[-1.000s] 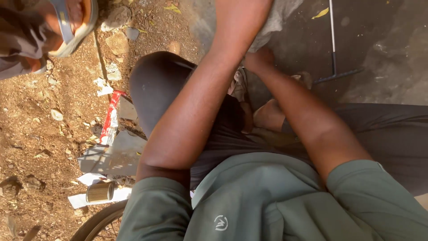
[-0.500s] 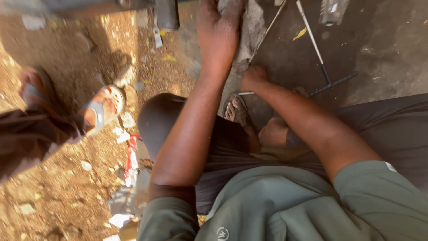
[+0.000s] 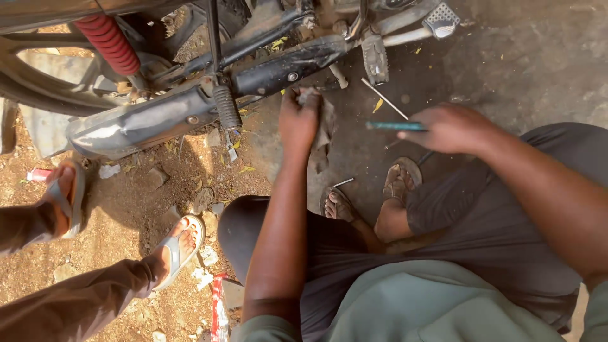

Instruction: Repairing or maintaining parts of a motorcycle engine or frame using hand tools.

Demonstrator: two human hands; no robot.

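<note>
While the left hand [image 3: 299,120] clutches a rag [image 3: 323,130] below the motorbike's footrest bar [image 3: 288,65], the right hand [image 3: 449,128] grips a thin tool [image 3: 387,126] (centre frame), seemingly mid-cleaning; next calls for steady wiping.

The ground [image 3: 506,69] is grey concrete on the right and reddish dirt [image 3: 126,209] with stones and dry leaves on the left. A thin metal rod [image 3: 384,98] lies on the concrete near a yellow leaf [image 3: 377,105]. A motorcycle [image 3: 190,95] stands at the top. Four sandalled feet rest on the ground: two on the concrete [image 3: 367,193], two on the dirt [image 3: 177,247]. A red wrapper [image 3: 219,310] lies by white scraps [image 3: 202,275].
</note>
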